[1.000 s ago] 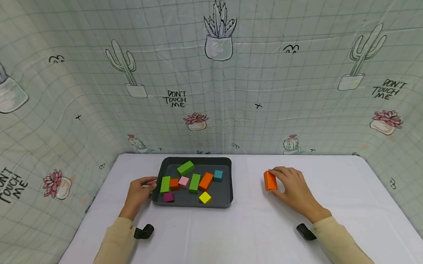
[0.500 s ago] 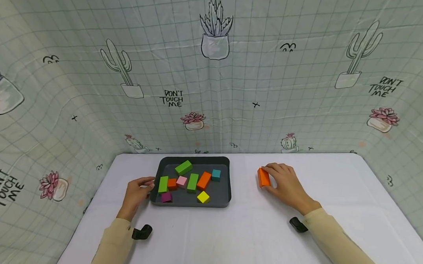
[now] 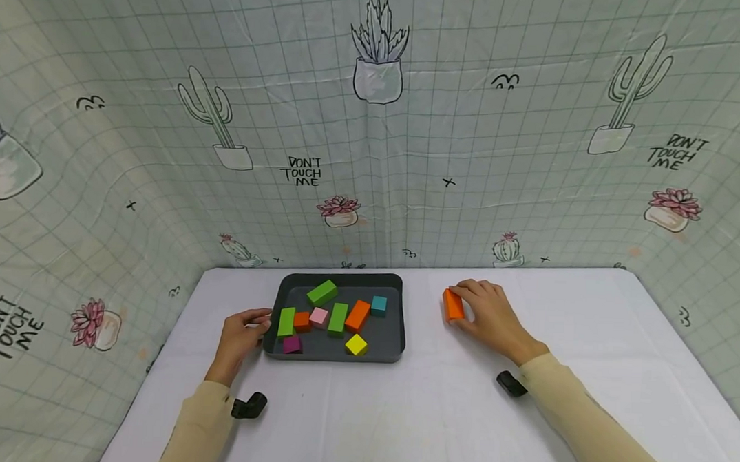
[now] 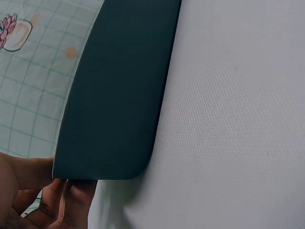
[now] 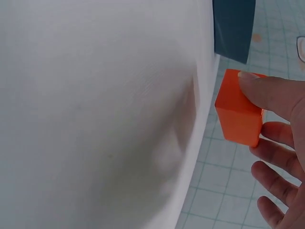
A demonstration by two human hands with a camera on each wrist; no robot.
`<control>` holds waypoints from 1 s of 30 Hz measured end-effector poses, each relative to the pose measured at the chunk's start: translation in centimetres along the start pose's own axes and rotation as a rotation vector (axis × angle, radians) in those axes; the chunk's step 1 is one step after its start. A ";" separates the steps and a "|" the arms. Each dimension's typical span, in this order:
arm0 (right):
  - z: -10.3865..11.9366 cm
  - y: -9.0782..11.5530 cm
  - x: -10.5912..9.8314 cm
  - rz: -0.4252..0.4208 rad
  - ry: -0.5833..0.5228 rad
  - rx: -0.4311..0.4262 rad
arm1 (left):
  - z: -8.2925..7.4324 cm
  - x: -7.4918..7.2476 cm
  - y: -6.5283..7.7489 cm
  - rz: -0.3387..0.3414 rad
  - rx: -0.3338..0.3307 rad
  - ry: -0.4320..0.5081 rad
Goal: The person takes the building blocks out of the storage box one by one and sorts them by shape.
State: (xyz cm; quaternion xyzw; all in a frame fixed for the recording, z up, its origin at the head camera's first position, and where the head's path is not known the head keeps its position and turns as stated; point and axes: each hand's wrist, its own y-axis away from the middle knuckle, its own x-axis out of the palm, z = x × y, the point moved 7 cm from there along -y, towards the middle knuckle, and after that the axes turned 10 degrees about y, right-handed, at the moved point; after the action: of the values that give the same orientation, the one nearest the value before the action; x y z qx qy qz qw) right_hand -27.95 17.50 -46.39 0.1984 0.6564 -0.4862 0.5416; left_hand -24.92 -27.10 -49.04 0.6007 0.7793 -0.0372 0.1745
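My right hand (image 3: 493,318) pinches an orange rectangular block (image 3: 453,305), right of the tray. In the right wrist view the thumb presses one face of the orange block (image 5: 238,107) and fingertips the opposite side; a shadow falls on the tabletop. My left hand (image 3: 239,340) grips the left rim of a dark grey tray (image 3: 395,356), its thumb at the rim and its fingers against the outer wall in the left wrist view. Inside lie several green blocks (image 3: 337,320), an orange block (image 3: 357,316), a small orange one (image 3: 302,322), and pink (image 3: 319,318), teal (image 3: 378,306), yellow (image 3: 357,345) and purple cubes (image 3: 292,345).
A white cloth-covered table (image 3: 362,417) lies beneath both hands. Behind and beside it hangs a gridded curtain (image 3: 411,150) printed with cacti. Black wrist devices (image 3: 512,384) sit near both sleeves.
My right hand has carried the orange block leftward, closer to the tray. My left hand stays at the tray rim, and the blocks inside keep their places. The head view shifted slightly.
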 end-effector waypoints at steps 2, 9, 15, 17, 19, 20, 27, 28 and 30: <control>0.1 -0.3 0.2 0.008 0.003 0.001 | 0.0 0.0 0.0 -0.003 -0.002 0.000; 0.5 -1.4 1.1 0.052 0.018 0.005 | -0.2 0.1 0.1 0.009 0.009 0.011; 1.3 -2.2 1.6 0.068 0.009 -0.001 | -0.2 0.0 0.1 0.009 0.009 0.017; 1.4 -2.6 1.9 0.076 0.010 -0.003 | -0.2 0.1 0.0 0.005 0.007 0.017; 1.5 -3.0 2.3 0.084 0.015 -0.001 | -0.2 0.1 0.0 0.003 0.006 0.021; 1.6 -3.2 2.4 0.088 0.017 -0.001 | -0.3 0.2 0.0 0.002 0.006 0.021; 2.0 -4.2 3.4 0.084 0.030 -0.020 | -0.3 0.3 -0.2 -0.003 0.015 0.029; 2.0 -4.3 3.6 0.083 0.032 -0.026 | -0.3 0.4 -0.3 -0.003 0.015 0.031; 2.0 -4.6 3.9 0.080 0.042 -0.036 | -0.2 0.4 -0.4 -0.006 0.011 0.032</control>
State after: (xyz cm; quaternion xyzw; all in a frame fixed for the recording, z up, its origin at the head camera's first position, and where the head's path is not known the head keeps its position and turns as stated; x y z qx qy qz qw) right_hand -31.81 12.69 -47.89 0.2248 0.6679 -0.4478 0.5504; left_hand -25.42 -26.76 -49.00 0.5998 0.7836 -0.0322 0.1585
